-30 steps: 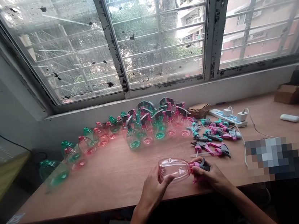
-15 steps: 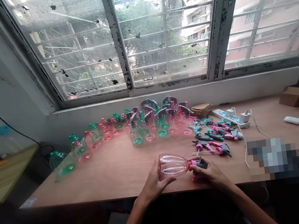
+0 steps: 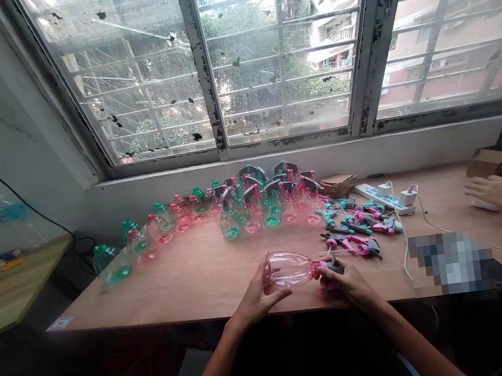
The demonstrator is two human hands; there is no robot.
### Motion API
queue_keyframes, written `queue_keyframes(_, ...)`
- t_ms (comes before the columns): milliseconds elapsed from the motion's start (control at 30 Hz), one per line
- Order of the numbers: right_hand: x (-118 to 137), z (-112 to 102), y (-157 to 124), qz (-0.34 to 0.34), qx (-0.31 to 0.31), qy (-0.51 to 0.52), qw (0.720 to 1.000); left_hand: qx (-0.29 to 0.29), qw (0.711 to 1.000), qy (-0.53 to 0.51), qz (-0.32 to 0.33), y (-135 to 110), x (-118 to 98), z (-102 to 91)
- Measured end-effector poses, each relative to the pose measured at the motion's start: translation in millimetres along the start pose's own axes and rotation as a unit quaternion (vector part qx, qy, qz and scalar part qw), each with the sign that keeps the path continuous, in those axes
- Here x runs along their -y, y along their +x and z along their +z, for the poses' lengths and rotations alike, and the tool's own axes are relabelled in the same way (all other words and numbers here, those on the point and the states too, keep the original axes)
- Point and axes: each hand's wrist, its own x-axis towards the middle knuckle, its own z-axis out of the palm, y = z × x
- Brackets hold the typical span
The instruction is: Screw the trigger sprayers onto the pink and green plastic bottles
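Observation:
A clear pink spray bottle lies sideways in the air above the table's front edge. My left hand cups its base, thumb below and fingers behind. At the neck, my right hand is closed on the pink and black trigger sprayer, which sits on the bottle's mouth. My fingers partly hide the sprayer, so how tightly it is seated I cannot tell. Loose trigger sprayers in pink, teal and grey lie in a heap just beyond my right hand.
Bottles with sprayers stand grouped near the window; open green and pink bottles line the left side. A power strip with white plugs and cables lies beyond the heap. Another person's hand rests over a white object, near a cardboard box.
Another person's hand has come in from the right, over the white object. My hands keep their hold on the bottle and sprayer. The whole view has shifted slightly.

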Motion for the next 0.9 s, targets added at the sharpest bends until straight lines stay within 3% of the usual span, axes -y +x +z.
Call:
queue_keyframes(667,-0.6,0.1,-1.1,-0.014,-0.013,0.020,1.000,-0.053,0.994,0.099,-0.005,-1.7,-2.8,1.0)
queue_keyframes(900,-2.1,-0.8,-1.2,-0.012,-0.003,0.016,1.000,-0.038,0.994,0.099,-0.003,-2.5,-1.2,0.3)
